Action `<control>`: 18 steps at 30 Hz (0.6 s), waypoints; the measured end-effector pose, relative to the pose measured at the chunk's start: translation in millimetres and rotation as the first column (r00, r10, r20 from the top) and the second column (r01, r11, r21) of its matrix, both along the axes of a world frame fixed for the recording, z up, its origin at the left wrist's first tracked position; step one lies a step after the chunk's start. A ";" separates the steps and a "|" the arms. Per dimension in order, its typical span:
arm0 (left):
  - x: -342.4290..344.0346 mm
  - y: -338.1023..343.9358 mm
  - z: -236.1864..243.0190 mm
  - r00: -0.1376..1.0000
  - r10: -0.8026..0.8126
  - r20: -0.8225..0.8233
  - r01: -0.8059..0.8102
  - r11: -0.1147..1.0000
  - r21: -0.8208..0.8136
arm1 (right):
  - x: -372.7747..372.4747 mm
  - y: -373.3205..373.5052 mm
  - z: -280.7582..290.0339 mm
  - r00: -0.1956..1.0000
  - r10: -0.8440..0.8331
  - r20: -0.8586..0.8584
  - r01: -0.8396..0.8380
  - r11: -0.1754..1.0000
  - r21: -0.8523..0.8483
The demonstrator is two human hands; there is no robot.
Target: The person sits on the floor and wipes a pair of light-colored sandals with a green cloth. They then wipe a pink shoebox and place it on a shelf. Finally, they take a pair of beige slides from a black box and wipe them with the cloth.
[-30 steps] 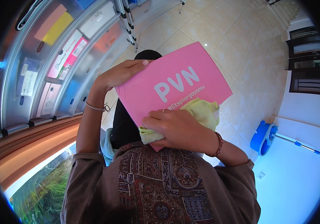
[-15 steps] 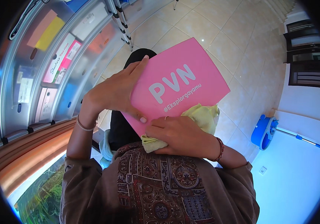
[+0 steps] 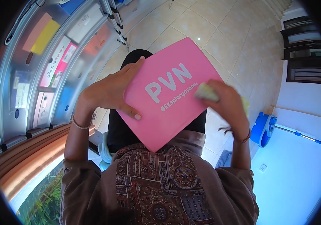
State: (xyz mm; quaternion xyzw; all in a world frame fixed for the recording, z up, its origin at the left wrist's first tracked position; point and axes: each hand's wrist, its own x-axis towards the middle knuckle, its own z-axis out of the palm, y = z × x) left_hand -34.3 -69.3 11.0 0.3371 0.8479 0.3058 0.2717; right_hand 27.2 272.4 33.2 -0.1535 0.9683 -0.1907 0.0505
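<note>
A pink box (image 3: 160, 116) with white lettering lies tilted above my lap, one corner toward my chest. My left hand (image 3: 113, 90) grips its left side, thumb on the top face and fingers along the far left edge. A pale yellow-green cloth (image 3: 206, 92) is bunched in my right hand (image 3: 226, 103), which is closed on it and somewhat blurred. The cloth touches the lid near its right edge, beside the end of the smaller lettering. Part of the cloth hangs behind my right hand.
On the left stand clear-fronted storage boxes (image 3: 21, 90) with shoe boxes and other packages inside. Metal legs (image 3: 117, 26) rise at the far left. A blue spin-mop bucket (image 3: 259, 129) stands on the right by a handle (image 3: 304, 136). Beige tiles (image 3: 239, 48) cover the floor.
My right hand has moved with the cloth from the box's near edge to the right, up beside the lettering. The left hand keeps its grip, and the box has shifted slightly left.
</note>
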 end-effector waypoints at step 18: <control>1.0 5.4 8.1 0.993 0.097 0.071 -0.096 0.995 -0.018 | 3.1 -104.3 -9.1 0.949 0.309 -0.070 -0.317 0.921 -0.226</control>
